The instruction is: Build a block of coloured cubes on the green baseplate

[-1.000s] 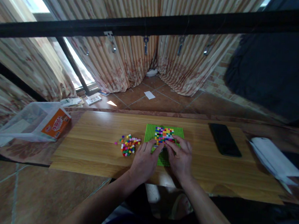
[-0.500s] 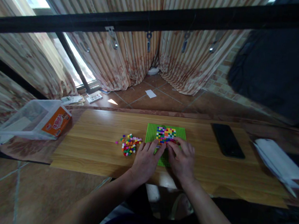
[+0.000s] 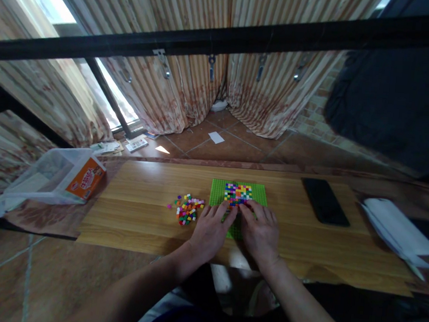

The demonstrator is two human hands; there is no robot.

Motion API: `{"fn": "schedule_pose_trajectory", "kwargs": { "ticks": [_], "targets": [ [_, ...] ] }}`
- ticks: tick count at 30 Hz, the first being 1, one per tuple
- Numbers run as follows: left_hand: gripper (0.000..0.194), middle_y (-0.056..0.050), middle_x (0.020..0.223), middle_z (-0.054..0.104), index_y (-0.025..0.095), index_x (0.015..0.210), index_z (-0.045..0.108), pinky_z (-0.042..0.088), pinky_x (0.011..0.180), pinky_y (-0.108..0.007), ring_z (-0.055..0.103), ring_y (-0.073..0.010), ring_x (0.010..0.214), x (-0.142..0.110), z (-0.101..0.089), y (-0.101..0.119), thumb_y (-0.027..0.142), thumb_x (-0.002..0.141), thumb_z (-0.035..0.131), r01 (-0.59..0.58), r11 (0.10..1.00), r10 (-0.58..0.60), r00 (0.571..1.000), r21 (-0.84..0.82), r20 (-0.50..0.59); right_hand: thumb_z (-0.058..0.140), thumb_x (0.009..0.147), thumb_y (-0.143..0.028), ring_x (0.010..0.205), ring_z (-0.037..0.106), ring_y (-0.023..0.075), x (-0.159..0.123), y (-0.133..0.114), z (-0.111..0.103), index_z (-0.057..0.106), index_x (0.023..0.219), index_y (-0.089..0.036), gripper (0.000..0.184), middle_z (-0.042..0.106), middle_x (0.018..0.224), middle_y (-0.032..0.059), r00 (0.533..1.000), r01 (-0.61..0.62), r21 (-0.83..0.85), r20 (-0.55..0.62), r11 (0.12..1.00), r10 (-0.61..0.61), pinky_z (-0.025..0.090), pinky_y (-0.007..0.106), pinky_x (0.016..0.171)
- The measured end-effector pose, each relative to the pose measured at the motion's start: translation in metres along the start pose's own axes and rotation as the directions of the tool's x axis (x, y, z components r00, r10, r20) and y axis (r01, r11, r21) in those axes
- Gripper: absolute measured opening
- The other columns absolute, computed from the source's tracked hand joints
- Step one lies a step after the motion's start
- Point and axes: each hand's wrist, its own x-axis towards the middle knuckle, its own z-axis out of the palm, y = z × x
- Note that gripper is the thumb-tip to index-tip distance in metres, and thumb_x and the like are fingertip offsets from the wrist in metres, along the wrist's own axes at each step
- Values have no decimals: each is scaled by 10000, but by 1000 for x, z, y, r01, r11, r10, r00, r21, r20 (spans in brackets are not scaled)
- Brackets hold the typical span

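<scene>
A green studded baseplate [image 3: 259, 191] lies on the wooden table, bearing a block of small multicoloured bricks [image 3: 238, 191]. Over its lower left part is my left hand [image 3: 210, 227], fingers bent and thumb tip at the bottom rows of bricks. Opposite it, my right hand [image 3: 261, 228] has its thumb and index finger closed together at the lower right of the pattern. Both hands' fingertips nearly meet there. Whatever sits between the fingers is too small or covered to make out. Left of my left hand lies a loose pile of coloured bricks [image 3: 187, 210].
A black phone [image 3: 325, 202] rests on the right of the wooden table [image 3: 136, 194]. Beyond it lies a white item [image 3: 400, 225]. At the far left stands a clear plastic bin [image 3: 48, 176] with an orange label. A black bar [image 3: 195, 41] with hanging metal pieces crosses above.
My right hand's fingers have drawn in slightly at the lower edge of the brick pattern. My left hand stays nearly in place. The view has tilted a little.
</scene>
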Motion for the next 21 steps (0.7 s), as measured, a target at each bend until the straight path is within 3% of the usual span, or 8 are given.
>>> {"fn": "schedule_pose_trajectory", "kwargs": {
  "ticks": [4, 7, 13, 18, 21],
  "targets": [
    [554, -116, 1400, 502, 254, 1432, 402, 463, 994, -436, 538, -258, 1200, -10, -2, 1, 152, 892, 477, 55, 990, -57, 998, -130, -17, 484, 965, -217, 1041, 604, 241, 0, 3, 1, 685, 1118, -194, 254, 669, 1162, 115, 997, -41, 114, -54, 993, 47, 496, 399, 898],
    [571, -120, 1412, 491, 238, 1440, 386, 454, 1037, -444, 508, -256, 1247, -27, 0, -5, 154, 883, 481, 139, 956, -166, 982, -257, -87, 491, 968, -244, 1021, 630, 229, 2, 5, -2, 680, 1140, -193, 260, 685, 1123, 111, 988, -107, 212, -86, 971, 128, 522, 396, 900],
    [438, -126, 1252, 599, 188, 1296, 513, 495, 1016, -442, 568, -238, 1188, -67, 3, -44, 125, 863, 508, 303, 875, -405, 885, -377, -229, 518, 956, -282, 907, 673, 200, 6, 5, -9, 720, 999, -204, 220, 711, 999, 82, 971, -177, 357, -91, 917, 222, 558, 368, 843],
    [260, -94, 1059, 647, 185, 1101, 598, 550, 903, -403, 629, -227, 1035, -84, 1, -74, 170, 844, 561, 482, 765, -593, 786, -428, -174, 520, 953, -280, 905, 684, 201, 5, 2, -5, 714, 995, -207, 212, 716, 1002, 80, 979, -134, 399, -86, 907, 183, 564, 366, 836],
    [185, -91, 1013, 646, 174, 1016, 618, 549, 877, -388, 639, -218, 978, -84, 2, -80, 164, 853, 530, 520, 739, -624, 769, -429, -141, 523, 951, -277, 897, 688, 201, 5, 1, -3, 715, 982, -214, 205, 721, 996, 74, 982, -134, 405, -69, 904, 177, 564, 368, 839]
  ]
}}
